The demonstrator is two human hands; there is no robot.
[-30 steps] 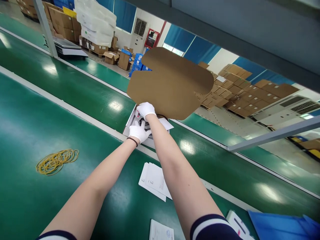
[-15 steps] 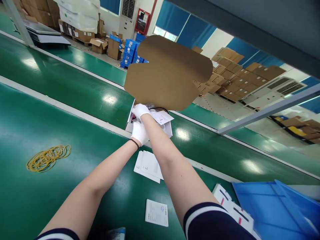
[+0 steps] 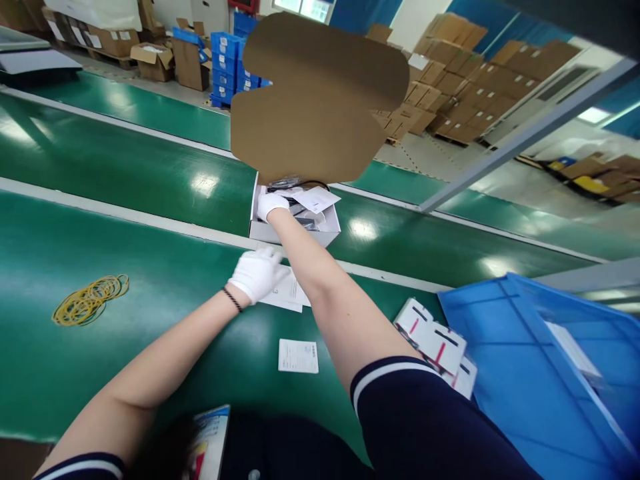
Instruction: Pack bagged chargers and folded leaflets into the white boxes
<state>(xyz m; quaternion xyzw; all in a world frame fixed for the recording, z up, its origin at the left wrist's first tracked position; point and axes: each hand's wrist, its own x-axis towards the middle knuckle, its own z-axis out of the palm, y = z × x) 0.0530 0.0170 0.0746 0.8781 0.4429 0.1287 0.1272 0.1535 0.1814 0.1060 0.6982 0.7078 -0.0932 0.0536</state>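
Note:
My right hand (image 3: pixel 273 205), in a white glove, reaches into the left side of an open white box (image 3: pixel 300 234) with a tall brown cardboard lid (image 3: pixel 320 107) standing up behind it. What its fingers touch in there is hidden. Inside the box lie a folded white sheet (image 3: pixel 317 199), a black cable (image 3: pixel 314 183) and clear plastic bags. In front of the box, my left hand (image 3: pixel 257 273), also gloved, hovers at the edge of a few white leaflets (image 3: pixel 283 297). Its fingers are stretched out and slightly blurred; nothing shows in them.
Yellow rubber bands (image 3: pixel 91 301) lie on the green bench at left. A small stack of printed cards (image 3: pixel 299 356) is nearer me. White pieces with red marks (image 3: pixel 440 347) sit beside a blue bin (image 3: pixel 540 360) at right. A grey metal post (image 3: pixel 525 137) slants across the right.
My left hand has left the box and moved toward me, down to the leaflets. My right hand stays in the box. The view has tilted down, showing more of the blue bin.

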